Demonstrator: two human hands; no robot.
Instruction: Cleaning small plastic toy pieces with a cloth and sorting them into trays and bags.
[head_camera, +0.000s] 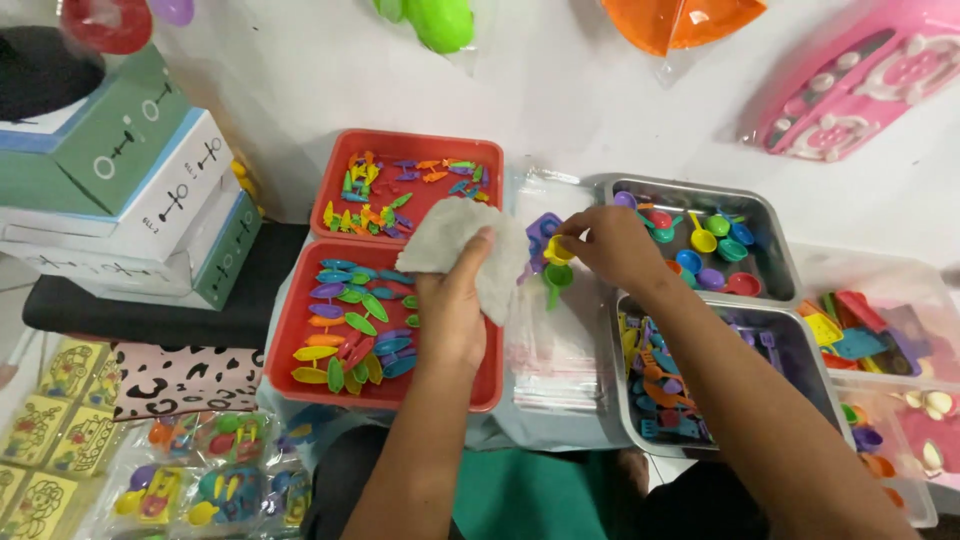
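Toy-packing workshop: sorted trays (345, 255), bags (555, 350)

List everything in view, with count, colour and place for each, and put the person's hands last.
red trays: two, red, centre-left, one behind the other, both holding many small multicoloured plastic pieces
metal trays: two, silver, right of centre, holding small coloured toy pans and utensils
clear bins: at least two, far right, with mixed coloured toy parts
clear bags: a stack, between the red and metal trays
boxes: a stack, white and green, upper left
packed toy sets: several, multicoloured, lower left
pink toy: one, upper right
left hand: holds a grey-white cloth over the red trays
right hand: pinches small yellow and green pieces over the bags
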